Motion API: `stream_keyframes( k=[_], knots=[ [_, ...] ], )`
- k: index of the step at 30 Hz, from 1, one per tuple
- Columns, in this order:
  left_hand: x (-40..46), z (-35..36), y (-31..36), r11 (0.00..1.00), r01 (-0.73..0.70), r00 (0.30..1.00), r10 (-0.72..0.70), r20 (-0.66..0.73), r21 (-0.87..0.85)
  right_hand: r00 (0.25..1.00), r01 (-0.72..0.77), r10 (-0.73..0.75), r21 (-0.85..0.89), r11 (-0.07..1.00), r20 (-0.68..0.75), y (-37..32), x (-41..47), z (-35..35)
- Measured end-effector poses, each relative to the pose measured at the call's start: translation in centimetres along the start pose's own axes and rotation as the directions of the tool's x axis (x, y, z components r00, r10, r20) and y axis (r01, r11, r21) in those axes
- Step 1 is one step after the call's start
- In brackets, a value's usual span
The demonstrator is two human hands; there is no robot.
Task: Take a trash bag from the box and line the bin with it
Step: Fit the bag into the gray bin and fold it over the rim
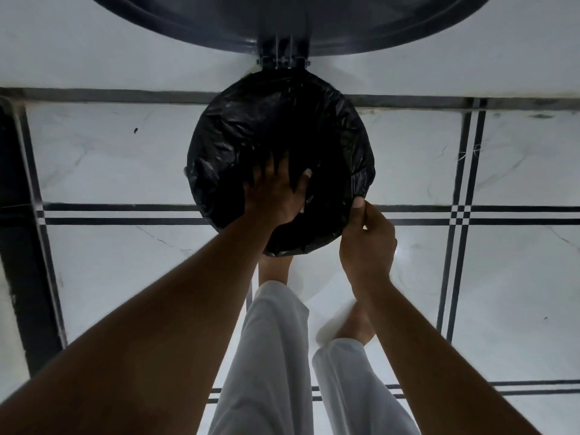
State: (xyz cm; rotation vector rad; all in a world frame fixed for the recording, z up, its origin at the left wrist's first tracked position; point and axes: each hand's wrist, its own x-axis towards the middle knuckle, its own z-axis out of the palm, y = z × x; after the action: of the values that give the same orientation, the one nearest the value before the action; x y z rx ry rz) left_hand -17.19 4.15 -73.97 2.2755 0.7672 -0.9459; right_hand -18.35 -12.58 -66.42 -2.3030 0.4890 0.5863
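Note:
A round bin stands on the floor below me, its mouth and rim wrapped in a black trash bag (251, 127). The bin's dark lid (282, 23) is swung up behind it on a hinge. My left hand (276, 189) reaches down into the bag with fingers spread, pressing the plastic inward. My right hand (365, 237) is at the bin's near right rim, thumb and fingers pinching the bag's edge there. The box is not in view.
The floor is white marble tile (518, 262) with black stripe borders. A dark strip (18, 246) runs along the left side. My legs in white trousers (270, 356) and bare feet stand just before the bin.

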Motion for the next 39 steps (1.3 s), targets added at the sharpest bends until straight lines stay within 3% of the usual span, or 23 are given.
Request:
stream_keyframes(
  k=[5, 11, 14, 21, 24, 26, 28, 30, 32, 34, 36, 39],
  knots=[
    [2.9, 0.5, 1.2, 0.991, 0.130, 0.981, -0.123, 0.150, -0.041, 0.997, 0.079, -0.079, 0.004, 0.997, 0.010, 1.0, 0.4, 0.1],
    [6.5, 2.5, -0.3, 0.987, 0.152, 0.979, -0.144, 0.147, -0.051, 0.997, 0.078, -0.078, 0.050, 0.996, -0.002, 2.0, 0.7, 0.4],
    [5.0, 1.3, 0.7, 0.976, 0.194, 0.962, -0.169, 0.215, -0.101, 0.998, 0.070, -0.070, 0.025, 0.997, -0.003, 1.7, 0.7, 0.2],
    [-2.7, -4.8, 1.9, 0.953, -0.019, 0.978, -0.045, 0.205, 0.302, 0.997, -0.004, 0.010, -0.091, 0.996, 0.075, -0.7, 0.1, -1.3],
    [-7.0, -7.0, 2.0, 0.953, -0.152, 0.987, 0.160, -0.008, 0.262, 0.994, -0.065, 0.079, -0.160, 0.985, 0.082, -2.5, 0.5, -2.2],
    [-8.9, -7.8, 1.5, 0.962, -0.266, 0.915, 0.274, -0.295, 0.069, 0.998, -0.052, 0.056, -0.191, 0.980, 0.015, -4.2, 0.5, -2.6],
    [-9.7, -8.2, 0.7, 0.958, -0.287, 0.809, 0.232, -0.541, -0.018, 0.994, 0.090, -0.102, -0.220, 0.971, -0.044, -6.0, 0.4, -2.7],
    [-9.7, -8.7, -0.2, 0.983, -0.157, 0.779, 0.063, -0.624, -0.096, 0.978, 0.206, -0.211, -0.174, 0.963, -0.010, -7.7, 0.7, -2.5],
    [-8.9, -9.2, -1.2, 0.972, -0.006, 0.825, -0.127, -0.551, -0.234, 0.971, 0.234, -0.229, -0.084, 0.969, 0.074, -9.0, 1.4, -1.7],
    [-7.6, -10.3, -2.0, 0.914, 0.047, 0.883, -0.227, -0.411, -0.403, 0.970, 0.219, -0.211, -0.050, 0.975, 0.120, -9.7, 2.3, -1.0],
    [-6.2, -11.8, -2.5, 0.815, 0.110, 0.918, -0.304, -0.257, -0.569, 0.984, 0.100, -0.097, -0.011, 0.995, 0.150, -10.2, 3.3, -0.9],
    [-4.7, -14.5, -2.7, 0.737, 0.280, 0.911, -0.406, -0.071, -0.615, 0.973, -0.107, 0.087, 0.083, 0.991, 0.214, -10.7, 5.1, -1.6]
  ],
)
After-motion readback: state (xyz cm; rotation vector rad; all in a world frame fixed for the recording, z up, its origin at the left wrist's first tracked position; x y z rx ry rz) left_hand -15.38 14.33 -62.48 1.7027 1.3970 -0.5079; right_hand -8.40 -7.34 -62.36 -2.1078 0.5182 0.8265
